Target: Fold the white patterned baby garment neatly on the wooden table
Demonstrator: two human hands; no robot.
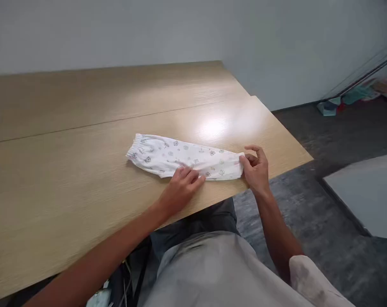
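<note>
A pair of small white pants (187, 157) with little animal prints lies on the wooden table, folded lengthwise into a narrow strip. Its gathered elastic waistband points left and the leg end points right. My left hand (183, 185) rests on the near edge of the cloth around its middle, fingers loosely bent and apart on the fabric. At the right end, my right hand (255, 168) pinches the leg hem between thumb and fingers; the index finger is raised and curved. Part of the hem is hidden behind the thumb.
The pale wooden table (68, 170) has a seam running across it and a corner at the right. A plain wall (148, 34) stands behind. Crumpled coloured cloths (356, 96) lie on the dark floor at right, with a white panel (369, 192) nearer.
</note>
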